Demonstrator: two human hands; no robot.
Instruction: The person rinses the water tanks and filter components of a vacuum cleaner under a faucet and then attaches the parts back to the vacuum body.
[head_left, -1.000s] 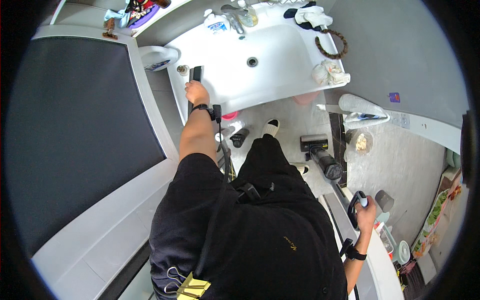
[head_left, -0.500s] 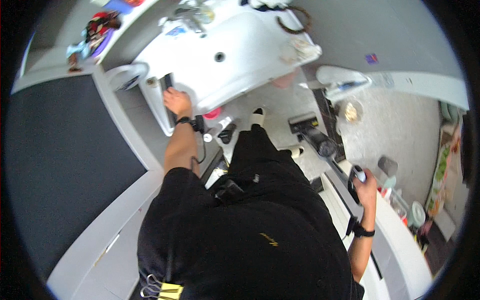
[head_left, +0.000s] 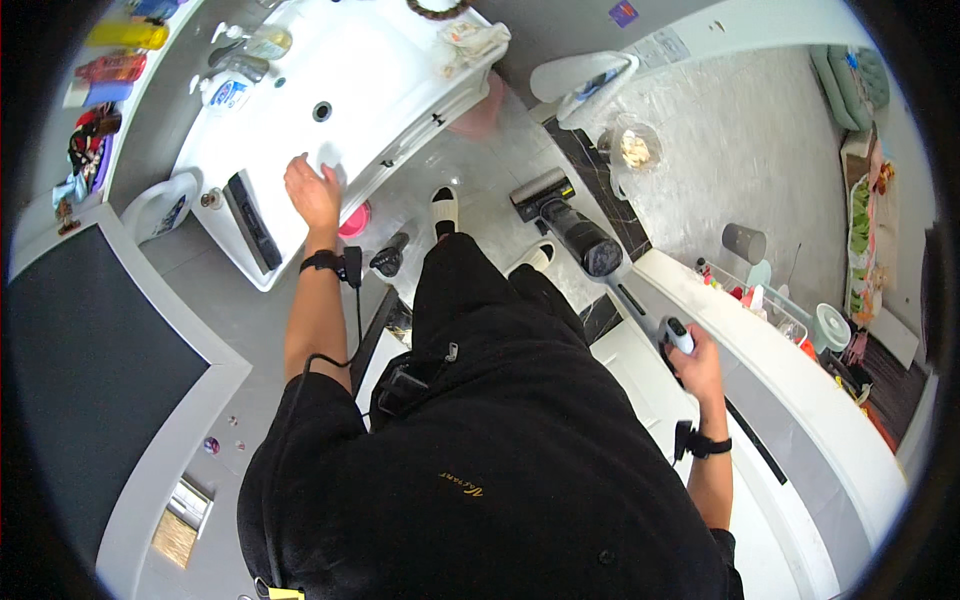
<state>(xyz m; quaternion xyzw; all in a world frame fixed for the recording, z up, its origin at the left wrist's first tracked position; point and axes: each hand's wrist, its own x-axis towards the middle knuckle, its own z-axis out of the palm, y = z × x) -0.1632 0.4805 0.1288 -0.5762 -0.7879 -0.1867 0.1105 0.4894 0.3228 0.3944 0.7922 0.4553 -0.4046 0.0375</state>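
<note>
My left hand (head_left: 314,198) is over the front part of the white washbasin (head_left: 370,60), its fingers apart and nothing in them. To its left, a long dark bar-shaped piece (head_left: 252,222) lies on the basin's side ledge, apart from the hand. On the right, my right hand (head_left: 697,362) is wrapped round the handle of a stick floor cleaner (head_left: 585,245). The cleaner leans away from me, its wide head with a roller resting on the tiled floor. The fingers' undersides on the handle are partly hidden.
Pump bottles (head_left: 265,42) stand at the basin's back left. A pink bowl (head_left: 356,220) and a dark upright object (head_left: 390,255) are below its front edge. White detergent jugs (head_left: 160,208) stand beside the basin. A clear bin (head_left: 635,150) sits beyond the dark threshold.
My left hand has let go of the dark bar and moved right, over the basin. My right hand keeps hold of the floor cleaner. The whole view has shifted, with the basin now further left.
</note>
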